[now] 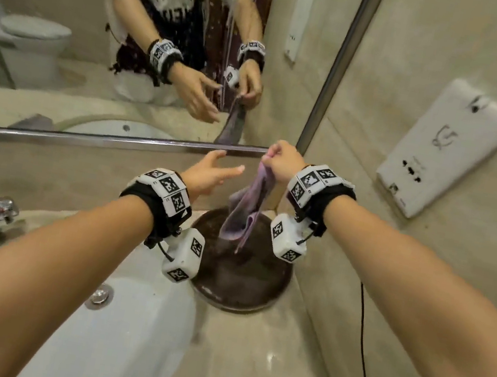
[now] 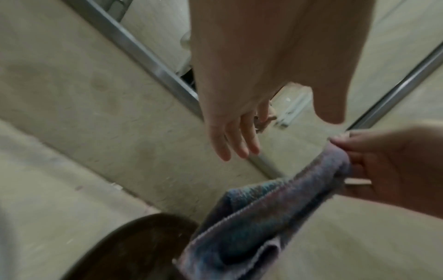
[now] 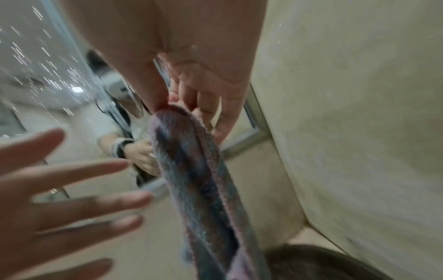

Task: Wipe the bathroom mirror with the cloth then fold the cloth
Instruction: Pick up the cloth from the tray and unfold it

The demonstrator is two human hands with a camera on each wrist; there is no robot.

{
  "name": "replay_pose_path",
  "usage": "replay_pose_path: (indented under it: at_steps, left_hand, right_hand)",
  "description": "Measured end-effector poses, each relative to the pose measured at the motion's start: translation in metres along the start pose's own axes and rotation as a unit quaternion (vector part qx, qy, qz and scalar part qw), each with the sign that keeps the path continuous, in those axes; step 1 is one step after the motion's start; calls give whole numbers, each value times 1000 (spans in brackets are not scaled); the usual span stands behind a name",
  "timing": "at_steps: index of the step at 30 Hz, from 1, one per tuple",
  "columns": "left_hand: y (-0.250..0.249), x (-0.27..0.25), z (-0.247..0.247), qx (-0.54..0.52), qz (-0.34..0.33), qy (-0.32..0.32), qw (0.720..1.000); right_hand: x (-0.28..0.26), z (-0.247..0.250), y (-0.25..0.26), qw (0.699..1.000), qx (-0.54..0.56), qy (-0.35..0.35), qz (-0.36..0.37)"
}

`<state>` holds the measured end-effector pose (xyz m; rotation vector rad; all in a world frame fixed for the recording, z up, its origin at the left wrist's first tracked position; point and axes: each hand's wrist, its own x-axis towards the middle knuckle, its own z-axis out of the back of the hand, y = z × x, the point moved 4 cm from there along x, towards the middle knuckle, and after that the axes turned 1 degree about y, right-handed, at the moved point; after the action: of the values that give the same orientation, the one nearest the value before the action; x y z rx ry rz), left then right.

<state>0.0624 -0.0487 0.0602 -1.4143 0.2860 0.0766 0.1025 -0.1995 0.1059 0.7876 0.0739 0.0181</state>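
A purple cloth [image 1: 249, 203] hangs bunched from my right hand [image 1: 282, 161], its top edge pinched between thumb and fingers [image 3: 206, 106], just in front of the mirror's [image 1: 102, 29] lower right corner. The cloth's lower end dangles over a dark round tray [image 1: 244, 280] on the desk [image 1: 257, 372]. My left hand [image 1: 209, 175] is beside the cloth, not touching, fingers spread and relaxed. A white sink [image 1: 131, 317] lies to the left.

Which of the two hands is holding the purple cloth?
The right hand: it pinches the top of the purple cloth, which hangs down. The left hand is spread beside it, empty.
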Motion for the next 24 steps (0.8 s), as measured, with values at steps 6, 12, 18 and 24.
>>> replay_pose_path:
  at_steps: [6,12,18,24]
  left_hand:
    - [-83,-22,3,170,-96,77,978]
    - [-156,-45,32,168,-196,39,965]
    - [-209,-68,56,220,-291,-16,931]
    - [-237,-76,63,288,-353,-100,884]
  right_hand:
    - [-19,69,108,992,53,-56,97]
    - [-35,128,169,976,84,-143,143]
    - [-39,155,188,962,152,-176,143]
    - [-49,158,230,958,148,-147,196]
